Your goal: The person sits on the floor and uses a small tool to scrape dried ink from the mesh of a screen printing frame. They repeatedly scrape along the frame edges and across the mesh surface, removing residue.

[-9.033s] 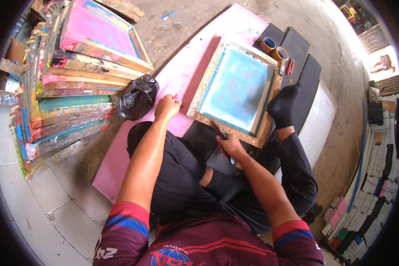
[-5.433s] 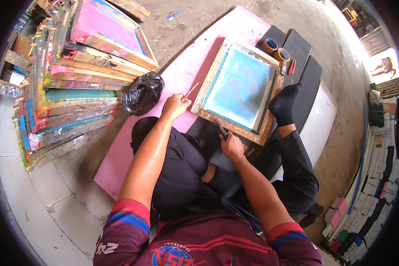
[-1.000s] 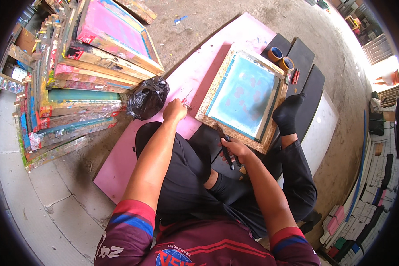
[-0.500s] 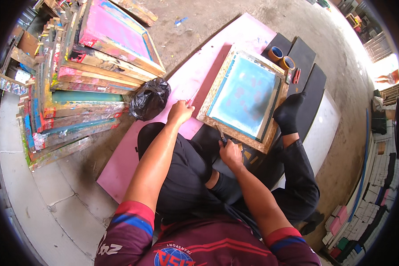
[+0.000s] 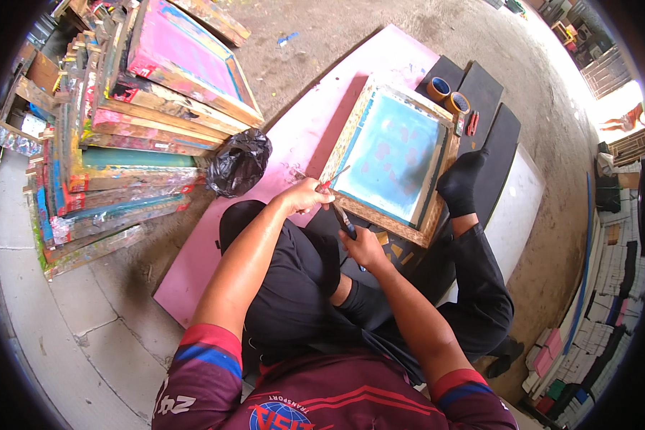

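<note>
My left hand (image 5: 304,197) is closed around a slim red-handled tool (image 5: 325,187), whose thin shaft points up over the frame's near left corner. In my right hand (image 5: 364,249) is a dark-handled tool (image 5: 346,223) with a narrow metal end; its exact kind is too small to make out. The two tools' ends come close together just below that corner; whether they touch I cannot tell. A wooden screen-printing frame (image 5: 385,217) with light blue mesh (image 5: 394,154) lies tilted in front of me, its near edge just beyond my right hand.
At the left rises a stack of paint-stained screen frames (image 5: 140,154), with a black plastic bag (image 5: 238,163) beside it. Two tape rolls (image 5: 438,89) and a red-handled tool (image 5: 473,123) lie past the frame on black boards (image 5: 480,89). My socked foot (image 5: 462,175) rests against the frame's right side.
My left hand has moved right and slightly down with the red-handled tool, toward my right hand. My right hand has shifted a little left, and its tool's tip has moved left off the frame's edge.
</note>
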`<state>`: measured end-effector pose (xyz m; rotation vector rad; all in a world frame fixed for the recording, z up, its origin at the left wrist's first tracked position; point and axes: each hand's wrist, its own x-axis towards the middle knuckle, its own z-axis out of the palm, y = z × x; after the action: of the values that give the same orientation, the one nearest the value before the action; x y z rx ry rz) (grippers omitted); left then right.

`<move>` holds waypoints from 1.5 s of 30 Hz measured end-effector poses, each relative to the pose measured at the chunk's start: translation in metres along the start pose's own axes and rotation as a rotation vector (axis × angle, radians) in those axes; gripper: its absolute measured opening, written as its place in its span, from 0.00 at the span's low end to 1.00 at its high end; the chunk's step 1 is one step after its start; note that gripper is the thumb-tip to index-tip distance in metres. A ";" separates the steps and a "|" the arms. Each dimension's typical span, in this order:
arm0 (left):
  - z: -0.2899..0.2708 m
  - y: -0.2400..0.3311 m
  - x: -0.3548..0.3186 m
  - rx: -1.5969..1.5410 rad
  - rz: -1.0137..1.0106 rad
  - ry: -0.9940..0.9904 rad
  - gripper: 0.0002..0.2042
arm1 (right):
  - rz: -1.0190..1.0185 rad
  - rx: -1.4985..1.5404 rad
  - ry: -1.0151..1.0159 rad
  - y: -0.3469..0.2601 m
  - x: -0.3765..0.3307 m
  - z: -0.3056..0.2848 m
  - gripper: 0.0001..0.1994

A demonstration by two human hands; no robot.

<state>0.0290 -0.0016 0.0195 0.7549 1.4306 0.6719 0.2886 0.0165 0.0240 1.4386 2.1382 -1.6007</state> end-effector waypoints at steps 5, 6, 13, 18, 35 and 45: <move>-0.005 0.002 0.005 -0.011 -0.006 0.211 0.10 | 0.149 0.351 -0.221 0.012 0.003 -0.016 0.26; -0.010 -0.004 0.009 0.025 -0.015 0.290 0.10 | 0.183 0.396 -0.248 0.013 0.003 -0.022 0.26; -0.030 -0.016 0.023 0.262 -0.118 0.540 0.21 | 0.297 0.501 -0.393 0.014 0.007 -0.053 0.29; -0.032 -0.014 0.020 0.267 -0.163 0.544 0.21 | 0.325 0.516 -0.469 0.016 0.020 -0.059 0.29; -0.023 0.008 -0.001 0.508 -0.239 0.678 0.24 | 0.330 0.086 -0.023 0.009 0.018 -0.022 0.22; -0.018 -0.022 -0.005 0.432 0.059 0.621 0.22 | 0.130 -0.425 0.248 0.000 0.002 -0.001 0.26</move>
<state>0.0097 -0.0177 0.0055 0.9730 2.1735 0.6819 0.2883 0.0188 0.0232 1.6464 2.2718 -0.8888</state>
